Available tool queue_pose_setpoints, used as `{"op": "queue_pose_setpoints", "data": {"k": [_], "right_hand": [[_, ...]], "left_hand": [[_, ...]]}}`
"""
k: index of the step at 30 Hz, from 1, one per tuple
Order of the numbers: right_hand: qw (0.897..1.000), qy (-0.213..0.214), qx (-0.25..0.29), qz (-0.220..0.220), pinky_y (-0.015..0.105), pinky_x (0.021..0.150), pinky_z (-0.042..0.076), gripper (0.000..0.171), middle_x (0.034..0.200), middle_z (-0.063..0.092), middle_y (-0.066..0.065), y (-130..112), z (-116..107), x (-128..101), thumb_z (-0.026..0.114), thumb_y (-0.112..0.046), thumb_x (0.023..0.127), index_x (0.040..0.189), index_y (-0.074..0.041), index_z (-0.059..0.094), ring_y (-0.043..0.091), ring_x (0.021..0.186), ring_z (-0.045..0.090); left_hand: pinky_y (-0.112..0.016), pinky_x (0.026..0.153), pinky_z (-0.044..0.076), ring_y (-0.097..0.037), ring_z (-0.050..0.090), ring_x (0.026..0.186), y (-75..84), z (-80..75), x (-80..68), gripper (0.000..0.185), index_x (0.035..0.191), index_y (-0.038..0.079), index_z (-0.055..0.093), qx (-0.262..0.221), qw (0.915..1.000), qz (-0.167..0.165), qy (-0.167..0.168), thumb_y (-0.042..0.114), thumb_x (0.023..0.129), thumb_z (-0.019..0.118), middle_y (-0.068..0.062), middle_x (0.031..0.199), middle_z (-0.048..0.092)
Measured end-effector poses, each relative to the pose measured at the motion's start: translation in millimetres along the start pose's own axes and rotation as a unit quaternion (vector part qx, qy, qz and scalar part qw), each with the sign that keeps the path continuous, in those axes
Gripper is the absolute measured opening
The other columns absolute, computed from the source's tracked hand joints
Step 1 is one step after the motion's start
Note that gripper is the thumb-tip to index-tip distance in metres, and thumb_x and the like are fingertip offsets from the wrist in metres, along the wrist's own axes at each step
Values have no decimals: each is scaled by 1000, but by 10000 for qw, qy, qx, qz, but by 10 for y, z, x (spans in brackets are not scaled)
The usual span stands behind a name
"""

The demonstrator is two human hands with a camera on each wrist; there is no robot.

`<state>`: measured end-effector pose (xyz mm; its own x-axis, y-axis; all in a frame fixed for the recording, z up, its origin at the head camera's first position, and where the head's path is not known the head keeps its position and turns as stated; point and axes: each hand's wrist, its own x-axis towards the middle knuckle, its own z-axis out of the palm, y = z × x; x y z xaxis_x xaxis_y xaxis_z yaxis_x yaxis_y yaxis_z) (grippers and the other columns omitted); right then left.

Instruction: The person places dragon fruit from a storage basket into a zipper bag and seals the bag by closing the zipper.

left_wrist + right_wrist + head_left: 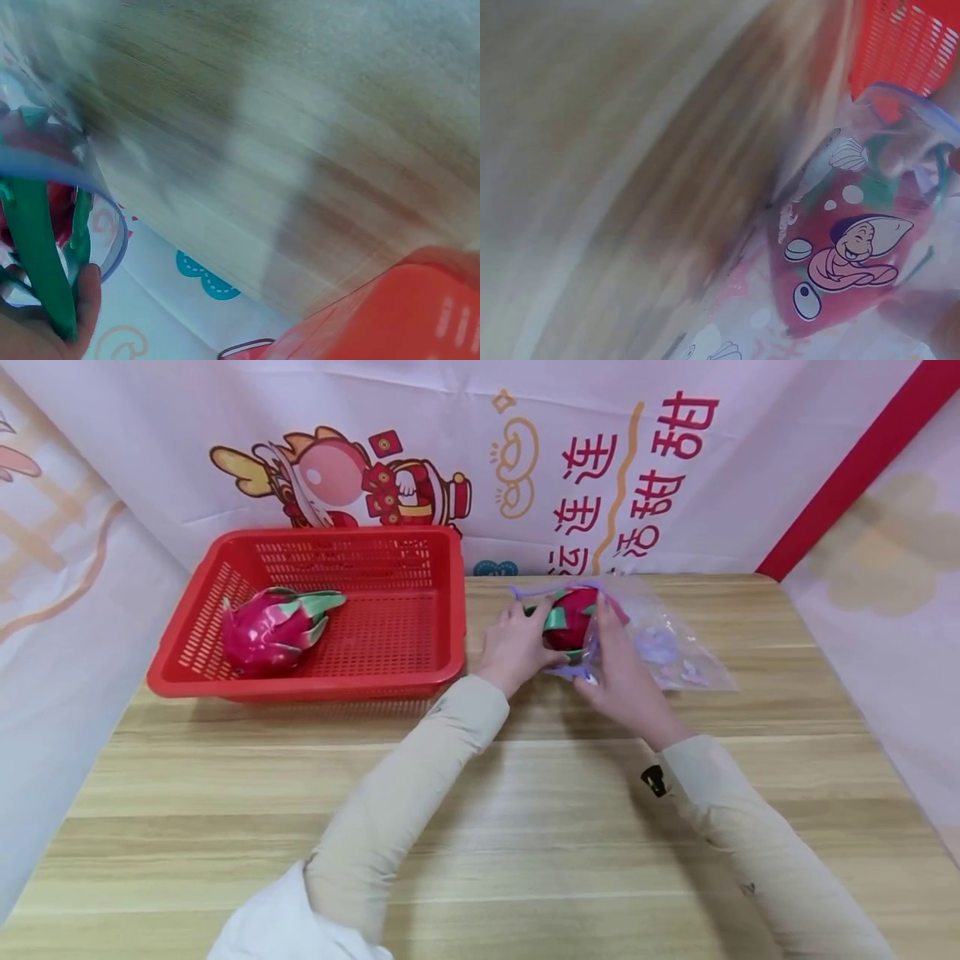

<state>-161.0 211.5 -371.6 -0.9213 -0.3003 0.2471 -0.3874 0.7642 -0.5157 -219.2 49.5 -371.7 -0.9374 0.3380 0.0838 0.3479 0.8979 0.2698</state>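
Note:
A pink dragon fruit (576, 617) with green leaf tips sits partly inside a clear plastic bag (693, 660) with a purple-edged mouth. My left hand (516, 643) grips the fruit's leafy end; in the left wrist view, fingers and thumb close round the green leaves (46, 259) at the bag's mouth. On the bag's other side, my right hand (624, 677) holds the bag near its mouth, with the fingers along the fruit. The right wrist view shows the fruit through the bag's printed cartoon side (859, 259); that hand is mostly out of frame there.
A red plastic basket (315, 687) stands to the left on the wooden table (480, 860). Inside it lies another dragon fruit (266, 631). Behind the table hangs a printed white cloth (420, 410), and more cloth flanks both sides.

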Motion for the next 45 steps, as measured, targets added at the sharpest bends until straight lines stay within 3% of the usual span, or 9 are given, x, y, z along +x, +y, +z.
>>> {"op": "queue_pose_setpoints", "data": {"k": [5, 9, 15, 22, 27, 31, 35, 38, 45], "right_hand": [[9993, 336, 163, 39, 56, 117, 21, 109, 159, 9, 24, 6, -49, 37, 68, -2, 74, 153, -5, -7, 43, 144, 20], [9994, 258, 191, 121, 56, 117, 22, 110, 159, 7, 24, 7, -66, 32, 67, -2, 74, 153, -8, -9, 44, 143, 21], [9995, 152, 149, 212, 57, 116, 22, 110, 160, 6, 23, 4, -75, 16, 67, -5, 76, 153, -12, -11, 42, 145, 19], [9997, 227, 21, 65, 56, 118, 20, 110, 159, 8, 23, 15, -69, 16, 67, -4, 74, 153, -9, -9, 42, 144, 19], [9997, 225, 42, -19, 57, 117, 21, 110, 157, 12, 27, 18, -58, 5, 68, -2, 72, 153, -6, -8, 44, 143, 21], [9999, 161, -18, 10, 58, 116, 23, 109, 156, 14, 28, 14, -52, -8, 68, -3, 73, 153, -5, -7, 45, 142, 22], [9999, 77, -93, 25, 59, 115, 23, 108, 155, 16, 29, 14, -42, -21, 68, -3, 74, 153, -4, -5, 45, 142, 23], [9999, -2, -166, 26, 59, 114, 24, 107, 154, 18, 31, 3, -36, -37, 68, -3, 75, 153, -4, -6, 47, 141, 25], [9995, -184, -206, 132, 59, 115, 24, 107, 154, 19, 31, -23, -20, -64, 67, -4, 77, 153, -7, -8, 46, 141, 25]], "left_hand": [[-42, 87, 56, -31, 53, 120, 51, -9, -14, 70, 145, 23, 39, 44, 9991, 427, -22, 40, 84, 70, -19, 135, 49], [-42, 95, 52, -29, 50, 125, 41, -35, -18, 68, 144, 17, 40, -233, 9990, 346, -189, 28, 85, 72, -16, 137, 49], [-44, 98, 51, -26, 53, 124, -8, -105, -33, 76, 144, 14, 36, -634, 9964, 46, -564, 39, 82, 73, -13, 138, 51], [-42, 90, 54, -26, 59, 117, -45, -106, -49, 83, 143, 13, 36, -961, 9940, -18, -516, 53, 79, 69, -13, 138, 54], [-42, 98, 50, -26, 56, 121, -56, -92, -47, 83, 148, 10, 32, -1193, 9909, 18, -617, 50, 83, 66, -14, 141, 51], [-39, 104, 46, -25, 54, 124, -59, -94, -35, 82, 149, 8, 29, -1673, 9834, -115, -700, 43, 85, 67, -14, 144, 48], [-36, 107, 44, -24, 53, 122, -65, -94, -16, 80, 150, 10, 29, -2267, 9694, -427, -843, 39, 86, 67, -12, 143, 48], [-35, 108, 44, -24, 53, 121, -70, -70, -7, 76, 148, 9, 33, -2478, 9645, -510, -765, 38, 86, 67, -11, 141, 50], [-33, 106, 45, -22, 56, 120, -26, -26, -5, 66, 141, 6, 43, -2415, 9690, -375, -357, 38, 87, 66, -11, 136, 55]]}}
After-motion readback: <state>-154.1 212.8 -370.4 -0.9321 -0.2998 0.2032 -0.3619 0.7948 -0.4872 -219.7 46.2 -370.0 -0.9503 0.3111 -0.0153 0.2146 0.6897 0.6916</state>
